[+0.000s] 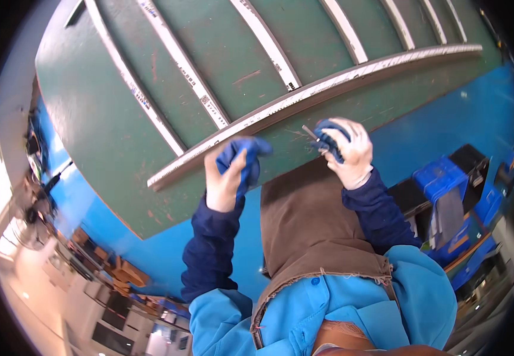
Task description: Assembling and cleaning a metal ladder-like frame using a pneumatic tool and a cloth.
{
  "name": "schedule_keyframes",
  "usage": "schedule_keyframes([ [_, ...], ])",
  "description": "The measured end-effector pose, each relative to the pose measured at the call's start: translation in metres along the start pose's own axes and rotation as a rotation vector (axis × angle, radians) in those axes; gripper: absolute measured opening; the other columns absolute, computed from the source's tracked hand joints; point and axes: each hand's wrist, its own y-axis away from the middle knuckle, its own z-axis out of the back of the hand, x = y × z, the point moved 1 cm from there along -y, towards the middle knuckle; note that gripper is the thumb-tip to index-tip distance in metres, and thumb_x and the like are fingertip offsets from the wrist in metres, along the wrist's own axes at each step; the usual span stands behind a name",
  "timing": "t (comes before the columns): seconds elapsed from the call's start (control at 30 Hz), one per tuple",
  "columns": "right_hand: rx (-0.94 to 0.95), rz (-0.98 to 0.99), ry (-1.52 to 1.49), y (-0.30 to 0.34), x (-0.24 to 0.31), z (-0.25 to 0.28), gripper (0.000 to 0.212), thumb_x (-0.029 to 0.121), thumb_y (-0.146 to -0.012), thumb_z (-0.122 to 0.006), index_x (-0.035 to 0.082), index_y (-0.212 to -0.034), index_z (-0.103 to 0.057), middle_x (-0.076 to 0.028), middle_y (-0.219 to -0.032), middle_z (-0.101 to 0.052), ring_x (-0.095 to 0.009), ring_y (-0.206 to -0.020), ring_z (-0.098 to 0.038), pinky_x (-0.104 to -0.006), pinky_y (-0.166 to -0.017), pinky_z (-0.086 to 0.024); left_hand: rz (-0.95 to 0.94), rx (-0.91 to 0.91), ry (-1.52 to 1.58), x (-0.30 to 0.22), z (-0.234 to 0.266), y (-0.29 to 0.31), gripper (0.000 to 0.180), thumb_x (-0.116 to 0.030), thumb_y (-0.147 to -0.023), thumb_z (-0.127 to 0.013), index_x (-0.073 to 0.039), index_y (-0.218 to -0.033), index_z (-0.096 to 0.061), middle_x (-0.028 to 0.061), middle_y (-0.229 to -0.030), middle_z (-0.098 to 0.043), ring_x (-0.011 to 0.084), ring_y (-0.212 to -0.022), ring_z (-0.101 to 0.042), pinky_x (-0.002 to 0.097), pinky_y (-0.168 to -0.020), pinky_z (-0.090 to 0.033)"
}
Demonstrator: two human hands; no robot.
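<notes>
1. 1 thin grey piece (310, 132), like a rod, is held in the right hand (352, 151); its free end points toward the rail. The gripped part is hidden.
2. 1 long rail (328, 84), white on its upper face, lies slantwise on the green table (79, 101).
3. 7 white strips (267, 44) with dark marks reach its far side.

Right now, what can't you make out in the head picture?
All in the head view:
Left hand: blurred, so whether it holds anything is unclear.
Slim metal piece: inner end hidden inside the right hand.
Upper white-faced bars: far ends cut off by the top edge.
</notes>
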Motion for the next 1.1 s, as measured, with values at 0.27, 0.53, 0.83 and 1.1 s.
schedule_keyframes([
  [0.27, -0.208, -0.152, 0.181, 0.0, -0.016, -0.059, 0.043, 0.022, -0.066, -0.086, 0.021, -0.105, -0.068, 0.0, -0.114, -0.062, -0.027, -0.111, -0.058, -0.0503, -0.097, -0.043, -0.802, 0.294, -1.201, -0.013, 0.009, -0.149, 0.055, -0.009, -0.076, -0.079, -0.014, -0.129, -0.065, 0.0133, -0.092, -0.072, 0.0258, -0.074, -0.07, 0.0324, -0.069, -0.055],
  [0.53, -0.399, -0.171, 0.238, 0.005, -0.015, -0.079, 0.038, 0.02, -0.064, -0.081, 0.021, -0.1, -0.07, -0.002, -0.109, -0.064, -0.028, -0.109, -0.059, -0.0473, -0.097, -0.043, -0.864, 0.547, -1.092, 0.004, -0.001, -0.193, 0.052, -0.006, -0.086, -0.071, 0.001, -0.136, -0.057, 0.0112, -0.133, -0.065, 0.0188, -0.12, -0.062, 0.0322, -0.097, -0.053],
  [0.83, -0.48, -0.197, 0.144, 0.001, -0.015, -0.072, 0.034, 0.018, -0.066, -0.079, 0.02, -0.099, -0.071, -0.003, -0.106, -0.064, -0.029, -0.105, -0.06, -0.0471, -0.095, -0.044, -1.15, 0.434, -1.293, 0.01, 0.001, -0.192, 0.05, -0.043, -0.101, -0.055, -0.01, -0.139, -0.056, 0.0056, -0.124, -0.071, 0.0134, -0.094, -0.072, 0.0273, -0.08, -0.058],
  [1.1, -0.369, -0.182, 0.176, -0.002, -0.016, -0.071, 0.041, 0.022, -0.066, -0.084, 0.024, -0.104, -0.069, 0.002, -0.106, -0.062, -0.027, -0.107, -0.058, -0.0481, -0.095, -0.042, -1.212, 0.355, -1.355, 0.01, -0.014, -0.175, 0.078, 0.003, -0.068, -0.074, -0.026, -0.138, -0.056, 0.0096, -0.097, -0.073, 0.0259, -0.086, -0.073, 0.0349, -0.073, -0.059],
])
